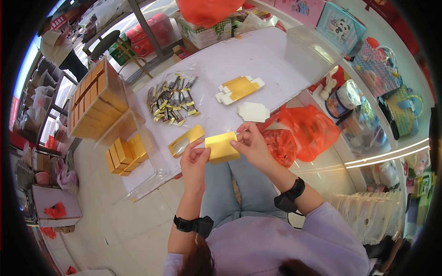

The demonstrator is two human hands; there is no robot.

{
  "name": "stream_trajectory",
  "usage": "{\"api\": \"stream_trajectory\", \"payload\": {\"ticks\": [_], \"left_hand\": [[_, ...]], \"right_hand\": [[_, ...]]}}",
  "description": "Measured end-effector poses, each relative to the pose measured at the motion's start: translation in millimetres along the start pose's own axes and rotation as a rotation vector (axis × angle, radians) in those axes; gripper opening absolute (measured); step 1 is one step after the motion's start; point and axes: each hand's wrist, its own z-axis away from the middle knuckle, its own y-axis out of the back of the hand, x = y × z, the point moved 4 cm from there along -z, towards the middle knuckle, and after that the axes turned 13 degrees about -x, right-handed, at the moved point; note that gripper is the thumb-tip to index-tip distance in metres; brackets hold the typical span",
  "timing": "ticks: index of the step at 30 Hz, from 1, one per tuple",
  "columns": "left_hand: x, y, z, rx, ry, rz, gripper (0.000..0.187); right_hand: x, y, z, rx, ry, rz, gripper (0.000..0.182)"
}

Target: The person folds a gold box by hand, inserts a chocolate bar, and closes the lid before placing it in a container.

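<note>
Hands meet over the lap at the table edge (258, 138): left hand (194, 162) and right hand (251, 142) both pinch a gold box (222, 147). Table room lies ahead; a gold sleeve (185, 140), wrapped sticks (172, 100), and flat box blanks (239, 89) lie near.

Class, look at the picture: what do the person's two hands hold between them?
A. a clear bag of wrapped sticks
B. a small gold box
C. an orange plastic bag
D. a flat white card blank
B: the left hand and the right hand grip the ends of a small gold box above the lap.
</note>
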Motion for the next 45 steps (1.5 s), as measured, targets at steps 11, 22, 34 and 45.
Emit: {"api": "stream_trajectory", "payload": {"ticks": [11,22,34,45], "left_hand": [[-1.5,6.7,2.8,-0.114,-0.091,-0.380,0.021],[-0.3,9.2,2.6,-0.109,-0.045,-0.224,0.017],[-9.7,30.2,6.6,-0.296,0.133,-0.145,0.026],[-16.5,47.3,10.6,-0.166,0.177,-0.336,0.017]], "right_hand": [[-19.9,1.8,2.5,-0.086,-0.134,0.336,0.018],[8.5,-2.1,-4.9,-0.201,-0.144,0.137,0.009],[35.4,-4.5,-2.8,-0.253,-0.513,-0.311,0.018],[25.4,-27.5,-12.9,-0.404,-0.207,0.305,0.023]]}}
